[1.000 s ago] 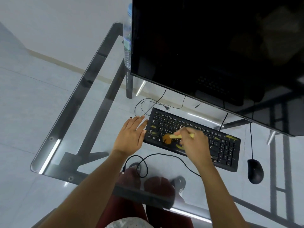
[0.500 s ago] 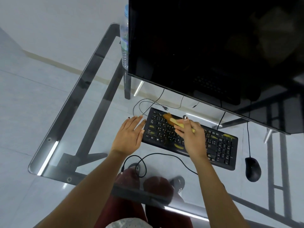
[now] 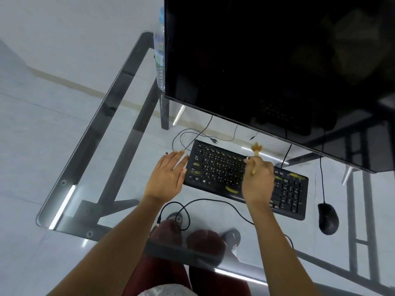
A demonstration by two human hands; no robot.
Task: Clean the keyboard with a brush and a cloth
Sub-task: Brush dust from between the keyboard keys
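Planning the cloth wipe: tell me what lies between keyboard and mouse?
Head view: bare glass desk between keyboard and mouse.

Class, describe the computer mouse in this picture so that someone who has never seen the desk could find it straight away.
Start at the big dark monitor that fills the upper right, then drop to the black keyboard on the glass desk below it. Just past the keyboard's right end lies the mouse: a small, rounded black shape with a thin cable running away from it, the only thing on that side.

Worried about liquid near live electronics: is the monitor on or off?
Looks off: the monitor screen is uniformly black, showing only faint reflections. Standby cannot be ruled out.
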